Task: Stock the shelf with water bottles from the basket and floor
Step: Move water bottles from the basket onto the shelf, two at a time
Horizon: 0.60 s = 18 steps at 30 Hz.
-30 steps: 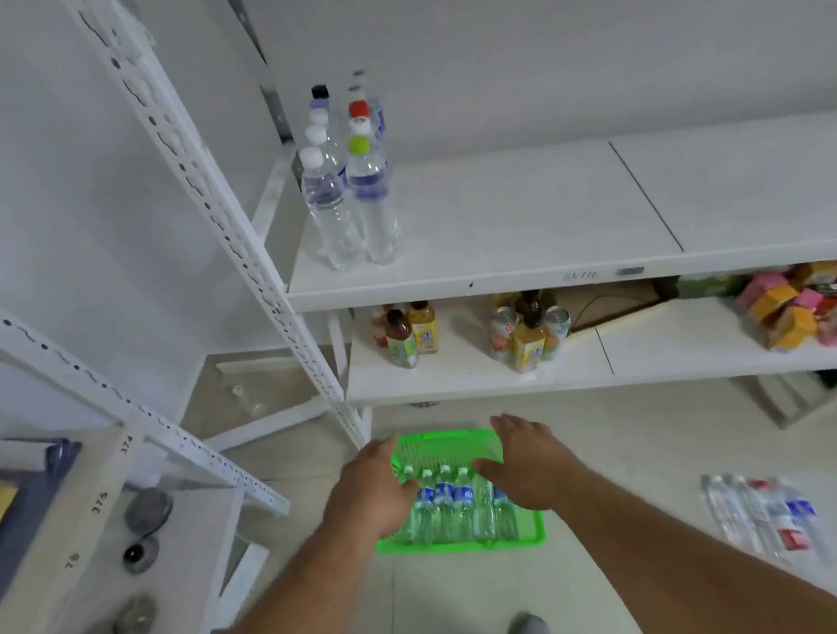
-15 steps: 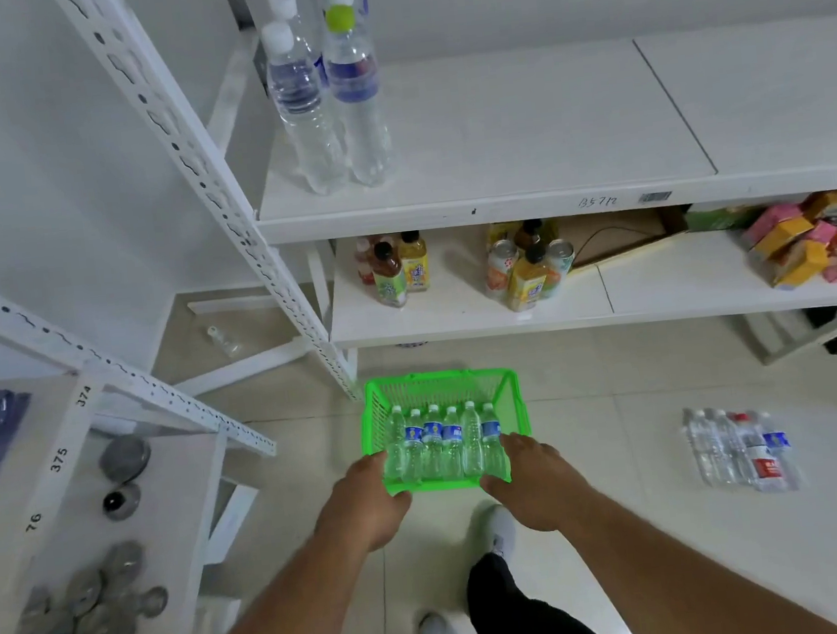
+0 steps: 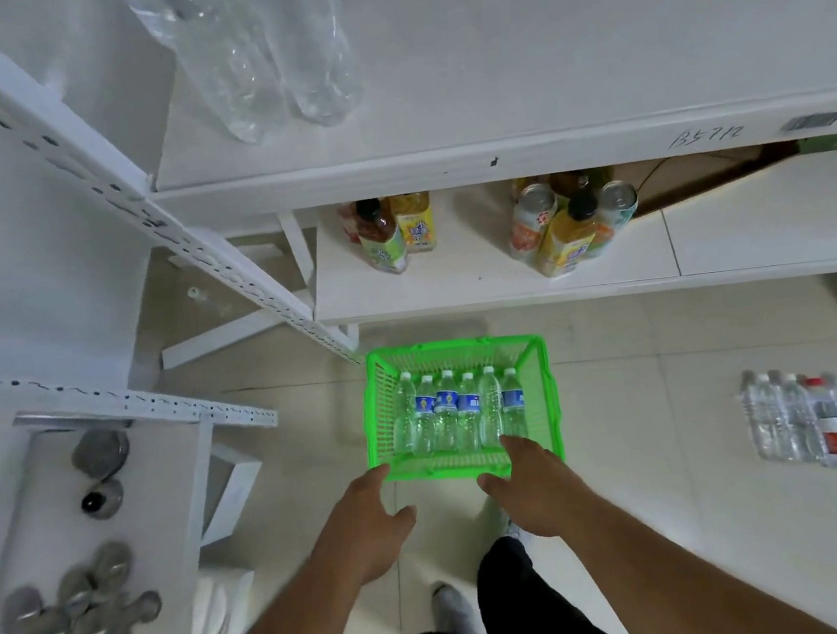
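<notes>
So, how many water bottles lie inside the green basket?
6, lying side by side in one row across the green basket, caps toward the shelf. None seems hidden.

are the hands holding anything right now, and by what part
Nothing is clearly held. Both the left hand and the right hand are open at the near rim of the green basket; neither hand has closed on it.
</notes>
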Each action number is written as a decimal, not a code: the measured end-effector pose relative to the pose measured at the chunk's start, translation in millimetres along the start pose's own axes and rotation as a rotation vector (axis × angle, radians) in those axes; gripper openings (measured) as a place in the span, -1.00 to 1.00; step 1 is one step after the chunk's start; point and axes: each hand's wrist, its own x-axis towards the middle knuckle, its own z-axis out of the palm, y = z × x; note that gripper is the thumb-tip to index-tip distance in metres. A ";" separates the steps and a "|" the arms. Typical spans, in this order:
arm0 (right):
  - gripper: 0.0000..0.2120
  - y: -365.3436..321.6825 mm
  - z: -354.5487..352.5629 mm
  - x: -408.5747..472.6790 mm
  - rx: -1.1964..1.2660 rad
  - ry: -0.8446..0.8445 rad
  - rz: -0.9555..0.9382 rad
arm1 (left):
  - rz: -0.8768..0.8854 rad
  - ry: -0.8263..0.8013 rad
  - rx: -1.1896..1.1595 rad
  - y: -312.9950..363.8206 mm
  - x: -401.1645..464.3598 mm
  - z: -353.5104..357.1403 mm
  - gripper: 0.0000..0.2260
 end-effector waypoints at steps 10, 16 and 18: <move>-0.30 36.3 24.8 135.9 0.241 -0.025 0.155 | 0.002 -0.088 -0.158 3.0 149.4 60.8 -0.35; -0.64 82.0 76.0 267.3 0.252 0.065 0.231 | -0.051 -0.079 -0.205 -29.6 281.1 139.3 -0.39; -0.65 100.4 99.8 316.7 0.269 0.094 0.243 | -0.077 -0.078 -0.230 -45.0 325.3 168.2 -0.39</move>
